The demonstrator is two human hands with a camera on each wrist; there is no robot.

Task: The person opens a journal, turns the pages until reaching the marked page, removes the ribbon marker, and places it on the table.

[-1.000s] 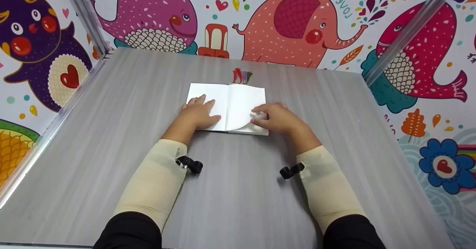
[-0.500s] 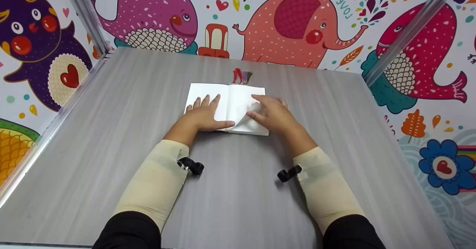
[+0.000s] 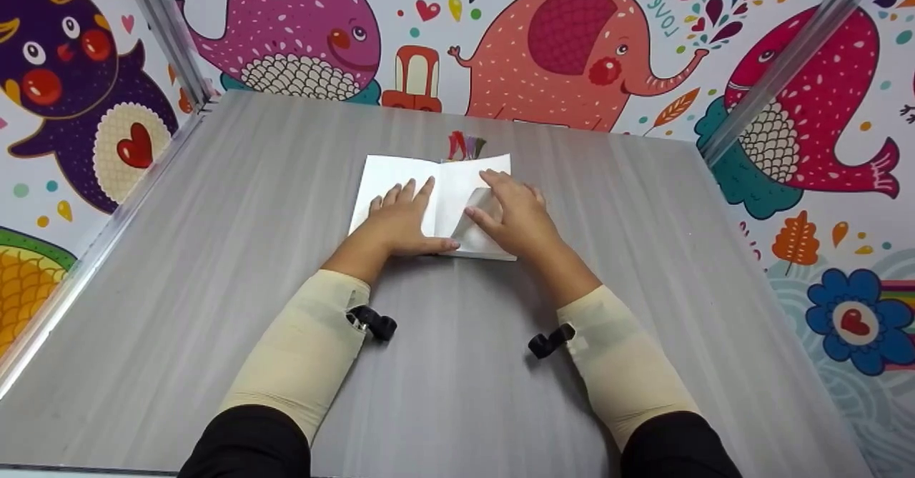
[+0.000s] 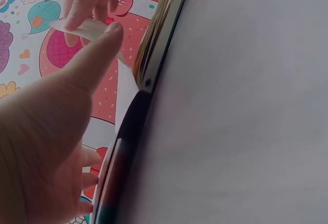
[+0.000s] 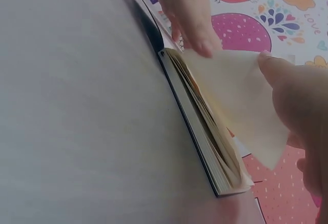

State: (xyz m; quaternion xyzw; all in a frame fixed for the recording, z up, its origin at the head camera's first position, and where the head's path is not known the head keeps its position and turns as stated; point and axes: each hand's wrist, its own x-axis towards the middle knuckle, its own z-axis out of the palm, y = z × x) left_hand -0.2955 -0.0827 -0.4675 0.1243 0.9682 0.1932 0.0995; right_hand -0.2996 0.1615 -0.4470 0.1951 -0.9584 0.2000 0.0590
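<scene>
Cartoon animals cover the wall [image 3: 565, 42] behind a grey table [image 3: 457, 392], where an open book [image 3: 447, 206] lies near the middle, coloured tassels [image 3: 467, 146] showing past its far edge. The person's left hand [image 3: 397, 222] lies with fingers spread over the left page, thumb stretched across the fold, gripping nothing. The right hand [image 3: 520, 213] pinches a raised leaf [image 5: 241, 90] between thumb and fingers.

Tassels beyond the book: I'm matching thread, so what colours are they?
The tassels are red, purple and green; best in the head view.
</scene>
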